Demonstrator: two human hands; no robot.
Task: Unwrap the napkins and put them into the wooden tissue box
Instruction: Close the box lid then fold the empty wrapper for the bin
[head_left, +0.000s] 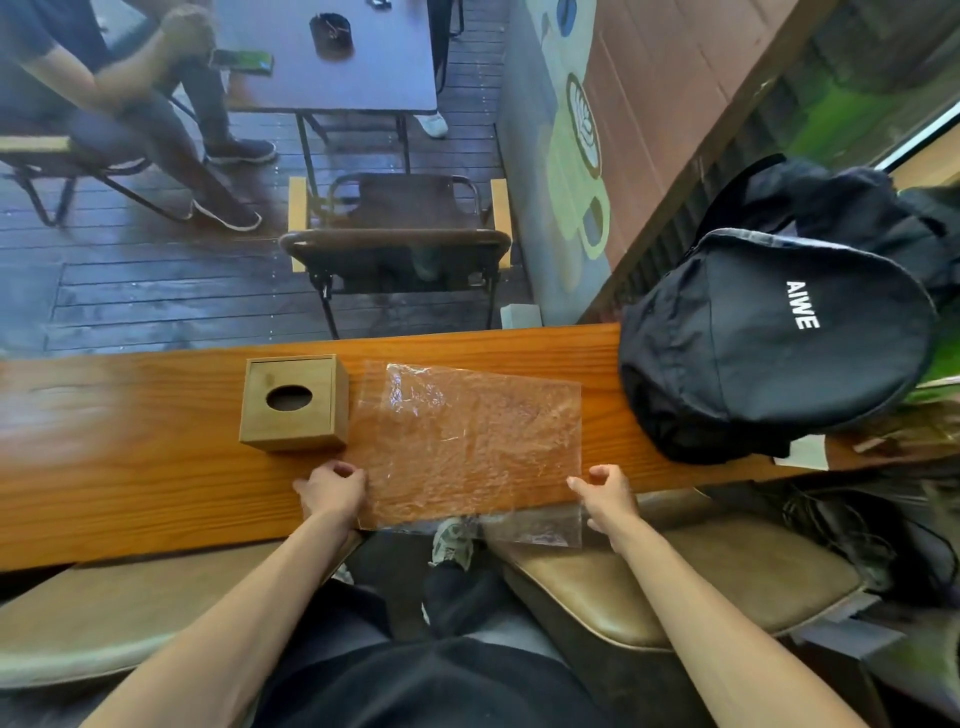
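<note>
Just right of the wooden tissue box (291, 402), my left hand (332, 491) and right hand (608, 493) each pinch a near edge of the clear wrapper (467, 441); no napkins show, and the limp film, overhanging the counter (130, 467), could slip off.

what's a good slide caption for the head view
Both hands hold a clear plastic wrapper flat beside the wooden tissue box.

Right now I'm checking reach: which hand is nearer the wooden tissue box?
Left. The left hand sits just below the wooden tissue box, at the plastic wrap's left edge. The right hand is across the wrap, far to the box's right.
</note>
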